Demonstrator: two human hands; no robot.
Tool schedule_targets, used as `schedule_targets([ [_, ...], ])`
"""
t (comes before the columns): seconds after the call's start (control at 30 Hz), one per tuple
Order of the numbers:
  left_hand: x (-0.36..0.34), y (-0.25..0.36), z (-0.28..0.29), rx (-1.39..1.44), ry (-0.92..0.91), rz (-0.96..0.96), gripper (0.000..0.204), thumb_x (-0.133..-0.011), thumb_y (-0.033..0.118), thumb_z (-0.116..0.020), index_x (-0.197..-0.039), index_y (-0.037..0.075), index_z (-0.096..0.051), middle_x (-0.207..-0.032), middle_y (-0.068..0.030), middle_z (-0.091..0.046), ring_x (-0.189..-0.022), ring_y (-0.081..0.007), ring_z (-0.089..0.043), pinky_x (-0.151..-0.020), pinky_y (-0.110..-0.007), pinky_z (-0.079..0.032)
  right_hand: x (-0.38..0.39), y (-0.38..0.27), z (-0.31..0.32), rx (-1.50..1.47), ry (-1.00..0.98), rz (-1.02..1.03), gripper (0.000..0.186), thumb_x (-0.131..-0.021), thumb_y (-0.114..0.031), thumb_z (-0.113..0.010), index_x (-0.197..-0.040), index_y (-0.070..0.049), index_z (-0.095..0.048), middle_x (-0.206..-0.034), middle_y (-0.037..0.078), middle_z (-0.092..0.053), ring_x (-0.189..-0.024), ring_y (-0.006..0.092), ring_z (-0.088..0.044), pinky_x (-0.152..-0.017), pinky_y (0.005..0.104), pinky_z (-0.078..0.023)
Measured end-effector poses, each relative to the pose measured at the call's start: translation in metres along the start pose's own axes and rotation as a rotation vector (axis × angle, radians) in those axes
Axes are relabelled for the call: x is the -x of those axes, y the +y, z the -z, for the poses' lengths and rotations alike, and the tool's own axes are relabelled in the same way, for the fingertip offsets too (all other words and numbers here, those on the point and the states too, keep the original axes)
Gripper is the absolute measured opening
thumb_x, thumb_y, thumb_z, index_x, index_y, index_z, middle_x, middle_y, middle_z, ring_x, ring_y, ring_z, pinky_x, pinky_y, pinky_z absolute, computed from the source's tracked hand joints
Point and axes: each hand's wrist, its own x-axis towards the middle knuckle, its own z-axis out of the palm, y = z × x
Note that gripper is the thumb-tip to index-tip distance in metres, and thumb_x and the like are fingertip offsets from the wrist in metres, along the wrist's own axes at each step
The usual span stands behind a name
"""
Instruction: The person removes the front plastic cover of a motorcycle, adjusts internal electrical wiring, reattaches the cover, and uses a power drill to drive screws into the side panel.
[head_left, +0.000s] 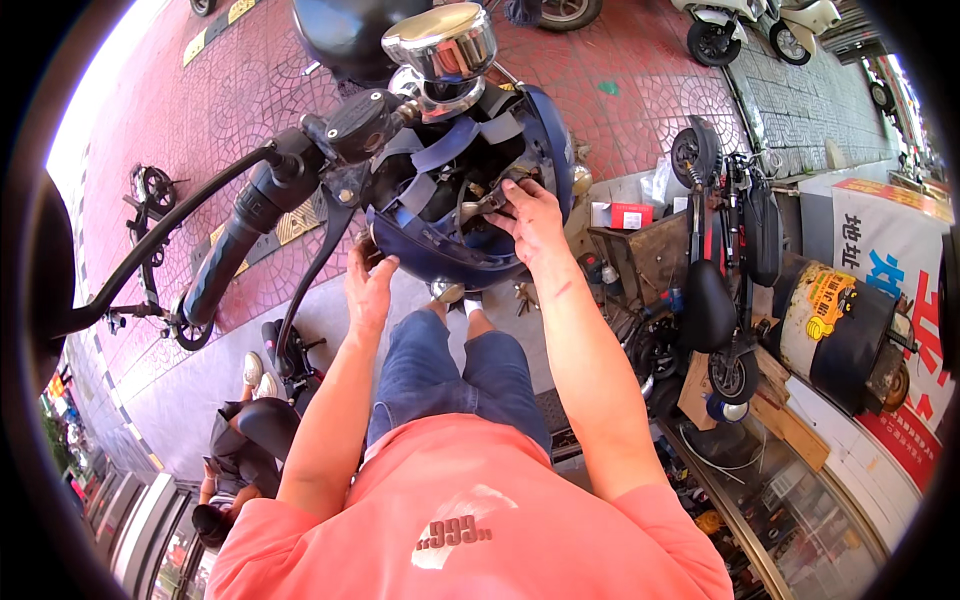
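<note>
A dark blue scooter front shell [445, 258] stands in front of me, its hollow side showing loose inner panels and wiring. My right hand [535, 222] reaches into it from the right, fingers bent and closed at a small metal part [480, 204]; what lies between the fingertips is hidden. At the shell's lower left edge is my left hand [368, 288], thumb and fingers apart with nothing between them. The handlebar grip [238, 240], with its brake lever [318, 265], extends to the left of the shell. A chrome round headlamp [440, 48] sits above the shell.
To the right, a folding electric scooter [712, 290] stands near a worn wooden box [640, 262] with a red and white carton [630, 216] on it. Farther right lies a black and cream drum [815, 320]. A seated person [245, 450] is at lower left. White scooters [750, 25] stand far right.
</note>
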Motion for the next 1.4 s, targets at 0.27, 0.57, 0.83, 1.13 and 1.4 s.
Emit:
schedule_targets([
  [0.27,0.049,0.132,-0.036,-0.515,-0.371,-1.025,0.035,-0.078,0.007,-0.075,-0.111,0.000,-0.066,-0.119,-0.0183,-0.066,-0.113,-0.0406,-0.063,-0.099,-0.049,-0.052,-0.001,0.006,0.001,-0.001,-0.054,0.034,0.017,-0.109,-0.023,-0.063,-0.116,-0.008,-0.065,-0.105,0.005,-0.071,-0.093,0.0199,-0.072,-0.082,0.0374,-0.061],
  [0.57,-0.020,0.117,-0.095,-1.300,-0.522,-1.039,0.055,-0.080,0.011,-0.070,-0.133,0.000,-0.058,-0.114,-0.0178,-0.065,-0.109,-0.0353,-0.062,-0.102,-0.046,-0.048,-0.012,0.018,0.004,0.250,-0.015,0.235,0.026,-0.107,-0.027,-0.064,-0.114,-0.001,-0.066,-0.100,0.002,-0.066,-0.088,0.0139,-0.057,-0.080,0.0323,-0.049],
  [0.83,-0.028,0.108,-0.112,-1.367,-0.383,-1.081,0.035,-0.088,0.010,-0.066,-0.122,0.005,-0.058,-0.103,-0.0158,-0.069,-0.102,-0.0346,-0.067,-0.106,-0.048,-0.049,-0.001,0.000,0.006,0.733,0.249,0.370,0.036,-0.097,-0.031,-0.074,-0.107,0.003,-0.077,-0.090,0.015,-0.079,-0.087,0.0241,-0.076,-0.080,0.0370,-0.056],
  [1.13,-0.025,0.107,-0.108,-1.245,-0.364,-1.131,0.035,-0.084,0.007,-0.069,-0.117,0.006,-0.058,-0.101,-0.0156,-0.065,-0.103,-0.0357,-0.067,-0.112,-0.050,-0.045,0.038,0.054,0.090,0.737,0.625,0.403,0.069,-0.086,-0.039,-0.087,-0.136,0.001,-0.061,-0.126,0.023,-0.070,-0.115,0.0321,-0.069,-0.101,0.0419,-0.051],
  [1.4,-0.026,0.110,-0.096,-1.149,-0.397,-1.115,0.036,-0.081,0.003,-0.066,-0.117,0.004,-0.061,-0.101,-0.0173,-0.061,-0.101,-0.0401,-0.064,-0.103,-0.049,-0.049,0.033,0.097,0.071,0.159,0.355,-0.075,0.128,-0.088,-0.037,-0.089,-0.168,0.005,0.002,-0.154,0.023,-0.051,-0.136,0.0307,-0.055,-0.112,0.0405,-0.046],
])
